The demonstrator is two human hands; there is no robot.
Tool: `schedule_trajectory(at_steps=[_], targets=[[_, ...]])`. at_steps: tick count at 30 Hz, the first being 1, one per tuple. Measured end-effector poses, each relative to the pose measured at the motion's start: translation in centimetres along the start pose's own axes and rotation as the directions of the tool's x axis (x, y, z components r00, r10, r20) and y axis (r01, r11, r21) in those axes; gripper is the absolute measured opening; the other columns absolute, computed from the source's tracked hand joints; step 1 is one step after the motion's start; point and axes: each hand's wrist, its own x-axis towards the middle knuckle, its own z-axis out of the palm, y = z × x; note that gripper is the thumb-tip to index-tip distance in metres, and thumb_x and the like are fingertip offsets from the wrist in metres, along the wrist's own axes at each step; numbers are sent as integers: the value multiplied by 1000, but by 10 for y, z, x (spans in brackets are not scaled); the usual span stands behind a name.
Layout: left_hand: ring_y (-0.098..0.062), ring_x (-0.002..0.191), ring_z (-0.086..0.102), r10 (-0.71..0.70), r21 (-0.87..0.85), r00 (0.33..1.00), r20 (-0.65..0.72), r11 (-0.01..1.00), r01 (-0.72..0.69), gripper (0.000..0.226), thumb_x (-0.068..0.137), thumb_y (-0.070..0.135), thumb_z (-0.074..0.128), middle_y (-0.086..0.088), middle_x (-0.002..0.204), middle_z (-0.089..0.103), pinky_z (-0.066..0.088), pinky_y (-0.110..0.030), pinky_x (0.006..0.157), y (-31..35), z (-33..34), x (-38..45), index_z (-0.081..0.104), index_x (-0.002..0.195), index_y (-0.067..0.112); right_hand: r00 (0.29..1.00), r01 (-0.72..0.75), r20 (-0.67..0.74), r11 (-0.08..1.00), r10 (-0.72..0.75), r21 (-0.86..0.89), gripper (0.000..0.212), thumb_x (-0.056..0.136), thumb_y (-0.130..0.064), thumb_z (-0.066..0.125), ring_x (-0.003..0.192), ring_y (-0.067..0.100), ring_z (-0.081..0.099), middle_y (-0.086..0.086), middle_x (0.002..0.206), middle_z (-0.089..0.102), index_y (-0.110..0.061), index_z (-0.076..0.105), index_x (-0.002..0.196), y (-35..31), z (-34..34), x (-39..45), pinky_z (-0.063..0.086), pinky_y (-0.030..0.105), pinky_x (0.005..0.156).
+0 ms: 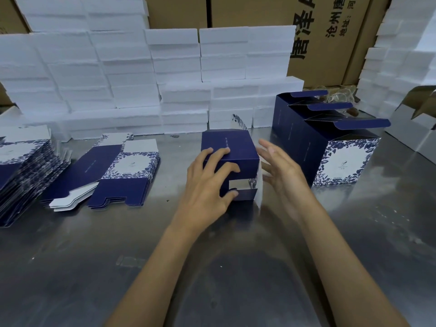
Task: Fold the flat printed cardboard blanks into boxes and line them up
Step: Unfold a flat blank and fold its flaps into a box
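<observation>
Item: box [228, 147], navy, half-folded, lying on its side at mid-worktop [212, 267]. My left hand [207, 182] rests on it, fingers curled over the top panel and the near end, where one white flap and one navy flap show. My right hand [280, 166] sits just beside the box's right side, fingers straight and spread, gripping nothing (whether it touches the loose white flap there, I cannot tell).

Item: finished boxes [330, 142], a row to the right, upright, lids open, running back from a white floral-bordered face; at least three lids show.

Item: flat blanks [113, 175], a low stack left of the box. A taller stack [21, 175] at the far left edge.

Item: white foam blocks [132, 74], piled along the back of the worktop. Brown cartons [330, 31] behind them.
</observation>
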Motion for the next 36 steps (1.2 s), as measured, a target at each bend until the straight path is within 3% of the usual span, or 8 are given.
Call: schedule_trajectory(at_steps=[3,7,12,15,19,23,27,36], targets=[[-29,141,29,-2,12,998,-70,1000,3,41,76,21,82,1,149,45,31,-47,110,-3,3,1,62,111,24,995,-93,-40,991,90,-92,44,102,-5,50,121,18,64,-6,135,65,-30,60,137,8,-8,4,50,47,104],[-25,135,34,-1,-3,991,-135,1000,0,59,73,19,84,0,143,43,36,-48,108,-1,6,2,55,125,25,958,-151,218,973,187,-173,74,83,16,50,124,26,61,3,137,63,-29,54,142,15,-1,-6,48,49,109],[-21,141,26,-293,-326,942,-164,917,229,108,71,24,89,-2,151,20,39,-31,108,-1,8,1,20,153,39,947,-142,252,963,199,-228,79,74,-13,77,125,15,60,-5,141,60,-35,48,144,15,2,-4,45,43,112],[-13,136,41,-409,-508,913,-5,787,350,118,68,24,92,4,149,31,45,-27,106,-9,5,-1,14,156,38,966,-132,177,950,187,-282,87,74,-29,88,124,12,60,-9,146,55,-42,41,147,21,6,-2,52,36,105],[9,107,55,-384,-569,899,213,699,433,121,70,-2,85,14,129,51,55,-18,85,-21,2,-2,12,155,43,998,-49,26,933,62,-356,79,85,-34,81,119,9,60,-9,143,54,-40,35,149,30,15,-2,58,20,82],[14,102,55,-379,-583,900,215,689,430,121,69,-5,84,21,123,51,54,-13,77,-19,6,-2,13,156,39,999,8,-38,925,-25,-380,70,90,-31,76,116,10,60,-8,136,58,-33,38,148,36,19,-2,59,17,77],[15,103,56,-367,-606,901,229,671,427,121,70,-3,85,11,131,52,50,-8,74,-16,5,-1,11,157,38,994,26,-88,913,-67,-407,61,92,-31,74,94,-10,59,-24,116,58,-32,42,144,38,24,-3,49,4,61],[22,101,52,-368,-625,893,259,641,445,123,70,-6,84,1,141,47,48,-5,72,-7,6,0,8,156,39,973,62,-162,867,-162,-494,51,95,-32,69,91,-11,58,-21,111,62,-28,48,141,39,25,-6,54,12,73]])
